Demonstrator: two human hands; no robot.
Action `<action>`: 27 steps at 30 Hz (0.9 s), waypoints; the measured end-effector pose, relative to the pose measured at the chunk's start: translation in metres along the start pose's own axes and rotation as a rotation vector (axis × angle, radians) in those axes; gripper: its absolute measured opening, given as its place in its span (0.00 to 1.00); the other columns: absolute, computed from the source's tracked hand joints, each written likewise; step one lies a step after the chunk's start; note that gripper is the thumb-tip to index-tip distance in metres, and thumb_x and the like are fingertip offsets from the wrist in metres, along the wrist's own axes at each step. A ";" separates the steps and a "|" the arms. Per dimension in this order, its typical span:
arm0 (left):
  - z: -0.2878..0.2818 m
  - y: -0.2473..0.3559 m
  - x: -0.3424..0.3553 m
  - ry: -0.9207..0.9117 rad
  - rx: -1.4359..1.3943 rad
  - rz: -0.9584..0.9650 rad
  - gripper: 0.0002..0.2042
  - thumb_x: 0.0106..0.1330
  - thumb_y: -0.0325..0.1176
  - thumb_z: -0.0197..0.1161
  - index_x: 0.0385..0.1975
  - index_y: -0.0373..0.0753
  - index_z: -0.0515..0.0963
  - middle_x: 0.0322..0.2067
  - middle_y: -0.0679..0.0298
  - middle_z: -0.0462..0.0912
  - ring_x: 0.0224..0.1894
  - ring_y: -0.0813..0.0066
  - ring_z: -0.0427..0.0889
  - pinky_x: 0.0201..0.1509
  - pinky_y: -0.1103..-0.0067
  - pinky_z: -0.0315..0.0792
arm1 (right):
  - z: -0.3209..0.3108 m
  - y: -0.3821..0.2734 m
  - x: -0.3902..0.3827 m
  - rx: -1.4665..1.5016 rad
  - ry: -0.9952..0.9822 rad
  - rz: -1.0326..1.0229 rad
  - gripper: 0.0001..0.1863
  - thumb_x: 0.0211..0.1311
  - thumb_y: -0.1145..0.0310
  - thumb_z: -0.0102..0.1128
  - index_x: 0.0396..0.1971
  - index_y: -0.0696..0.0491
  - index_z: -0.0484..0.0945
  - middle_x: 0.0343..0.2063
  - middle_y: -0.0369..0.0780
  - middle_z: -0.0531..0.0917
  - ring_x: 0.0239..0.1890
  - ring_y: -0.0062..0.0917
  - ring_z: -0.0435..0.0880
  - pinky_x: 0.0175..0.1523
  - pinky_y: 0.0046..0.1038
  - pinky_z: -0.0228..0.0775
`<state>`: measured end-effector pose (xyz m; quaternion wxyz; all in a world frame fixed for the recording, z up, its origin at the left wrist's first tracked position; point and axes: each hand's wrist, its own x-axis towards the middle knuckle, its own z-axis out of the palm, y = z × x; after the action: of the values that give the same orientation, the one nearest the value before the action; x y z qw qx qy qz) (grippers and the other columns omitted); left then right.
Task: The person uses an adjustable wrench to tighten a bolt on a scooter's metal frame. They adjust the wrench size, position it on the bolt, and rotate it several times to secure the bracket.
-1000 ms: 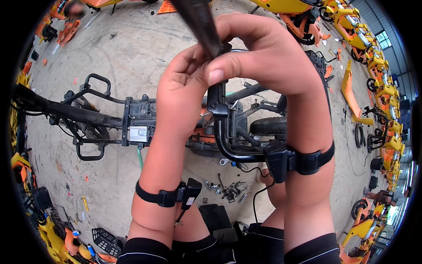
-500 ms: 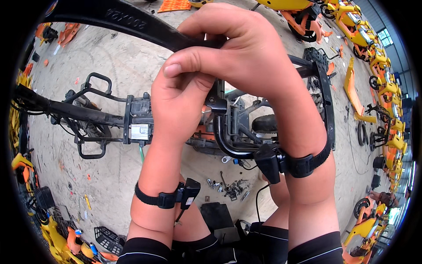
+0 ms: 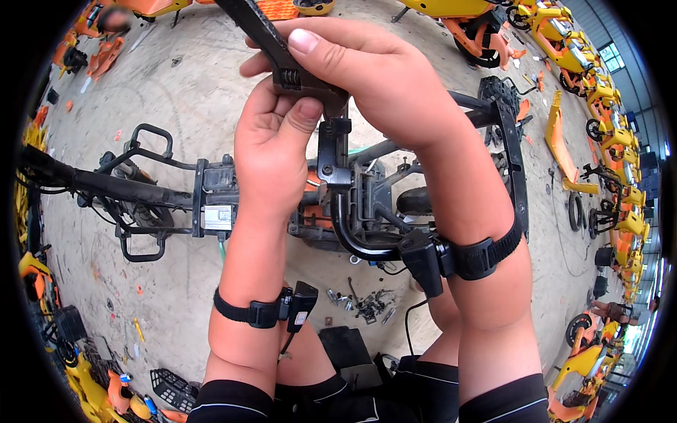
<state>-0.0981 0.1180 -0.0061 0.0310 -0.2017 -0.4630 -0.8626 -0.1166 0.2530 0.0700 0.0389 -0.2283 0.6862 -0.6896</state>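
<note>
My right hand (image 3: 374,84) grips a large black adjustable wrench (image 3: 261,32), its thumb along the handle near the adjusting screw. My left hand (image 3: 271,151) is closed beneath the wrench head, its thumb pressing at the jaw. The wrench head sits at the upper end of a black bent tube (image 3: 340,215) with a bolted bracket (image 3: 331,173). Behind my hands lies a stripped scooter frame (image 3: 151,187) with a fork, side rails and a rear wheel. Both my forearms wear black straps with small boxes.
Loose bolts and small metal parts (image 3: 367,304) lie on the concrete floor below the frame. Yellow scooters (image 3: 620,155) line the right. Orange and yellow panels (image 3: 563,144), a tire (image 3: 575,211) and a black grille (image 3: 171,388) lie around. A person (image 3: 116,20) is at upper left.
The wrench handle swung down to the left half a second ago and now points more steeply up-left. My right thumb has moved up off my left hand onto the handle.
</note>
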 end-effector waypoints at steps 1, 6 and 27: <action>0.000 0.000 0.002 -0.008 -0.008 -0.019 0.14 0.74 0.29 0.62 0.53 0.29 0.73 0.44 0.57 0.85 0.48 0.73 0.83 0.56 0.77 0.75 | 0.001 0.003 0.001 0.051 0.005 -0.012 0.17 0.75 0.61 0.53 0.50 0.57 0.83 0.38 0.35 0.88 0.34 0.16 0.82 0.39 0.21 0.74; -0.007 -0.003 0.005 -0.095 -0.019 -0.058 0.19 0.75 0.38 0.62 0.56 0.31 0.72 0.47 0.60 0.83 0.50 0.70 0.82 0.58 0.73 0.75 | -0.005 0.005 0.002 0.125 -0.022 0.016 0.21 0.76 0.60 0.51 0.56 0.59 0.78 0.42 0.39 0.87 0.42 0.20 0.84 0.46 0.22 0.75; -0.006 0.012 -0.008 -0.073 0.117 -0.044 0.19 0.65 0.16 0.52 0.56 0.27 0.71 0.48 0.56 0.81 0.53 0.71 0.81 0.61 0.74 0.73 | -0.018 0.019 0.002 0.282 0.085 0.011 0.20 0.62 0.63 0.74 0.46 0.62 0.79 0.34 0.37 0.84 0.36 0.18 0.83 0.41 0.21 0.75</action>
<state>-0.0895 0.1056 -0.0031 0.0068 -0.2208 -0.5176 -0.8266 -0.1300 0.2682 0.0530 0.0455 -0.1875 0.5848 -0.7879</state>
